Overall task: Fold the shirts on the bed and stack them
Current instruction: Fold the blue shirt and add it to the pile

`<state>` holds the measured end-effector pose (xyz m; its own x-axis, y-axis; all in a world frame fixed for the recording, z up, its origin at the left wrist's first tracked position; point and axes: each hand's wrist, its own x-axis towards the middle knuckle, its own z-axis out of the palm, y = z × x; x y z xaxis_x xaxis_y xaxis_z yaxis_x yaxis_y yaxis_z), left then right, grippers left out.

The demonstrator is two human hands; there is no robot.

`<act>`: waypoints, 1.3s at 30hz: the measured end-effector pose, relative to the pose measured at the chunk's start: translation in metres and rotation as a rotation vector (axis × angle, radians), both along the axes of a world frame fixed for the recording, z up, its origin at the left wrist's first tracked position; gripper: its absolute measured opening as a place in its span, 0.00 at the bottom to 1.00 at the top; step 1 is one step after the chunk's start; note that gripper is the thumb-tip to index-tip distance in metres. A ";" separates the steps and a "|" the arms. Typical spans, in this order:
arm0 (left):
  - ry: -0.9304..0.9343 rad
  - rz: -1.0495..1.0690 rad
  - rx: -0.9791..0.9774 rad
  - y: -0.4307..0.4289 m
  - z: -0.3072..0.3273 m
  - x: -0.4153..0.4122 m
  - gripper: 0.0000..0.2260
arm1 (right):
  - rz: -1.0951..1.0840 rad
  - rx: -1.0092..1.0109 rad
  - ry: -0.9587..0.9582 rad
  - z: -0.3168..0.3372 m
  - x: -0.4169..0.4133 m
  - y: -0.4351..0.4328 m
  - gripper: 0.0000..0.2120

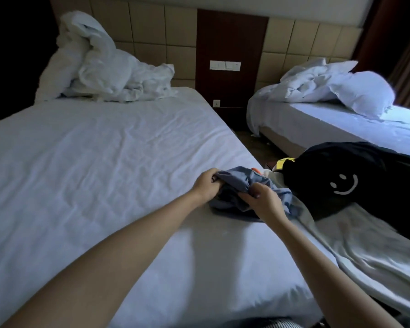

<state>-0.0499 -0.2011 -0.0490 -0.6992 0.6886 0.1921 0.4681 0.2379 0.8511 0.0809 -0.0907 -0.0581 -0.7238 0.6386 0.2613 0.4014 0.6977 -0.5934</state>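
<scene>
Blue shirt is lying crumpled on the bed beside a black smiley-face garment. Left grip is clutching one fold, right grip is pinching another.

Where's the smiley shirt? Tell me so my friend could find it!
Start at the big near bed, all white. At its right side, beside the crumpled blue shirt, lies a black shirt. Only it has a white smiley face.
</scene>
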 end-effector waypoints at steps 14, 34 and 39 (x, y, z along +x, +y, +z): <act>0.150 0.472 0.085 -0.144 0.152 -0.076 0.12 | 0.223 -0.302 0.634 0.133 -0.088 -0.097 0.17; 0.073 0.585 -0.368 -0.307 0.072 -0.137 0.03 | 0.534 0.017 -0.234 0.071 -0.109 -0.128 0.30; 0.285 0.437 -0.822 -0.297 0.023 -0.121 0.20 | 0.455 0.283 -0.620 0.027 -0.107 -0.147 0.38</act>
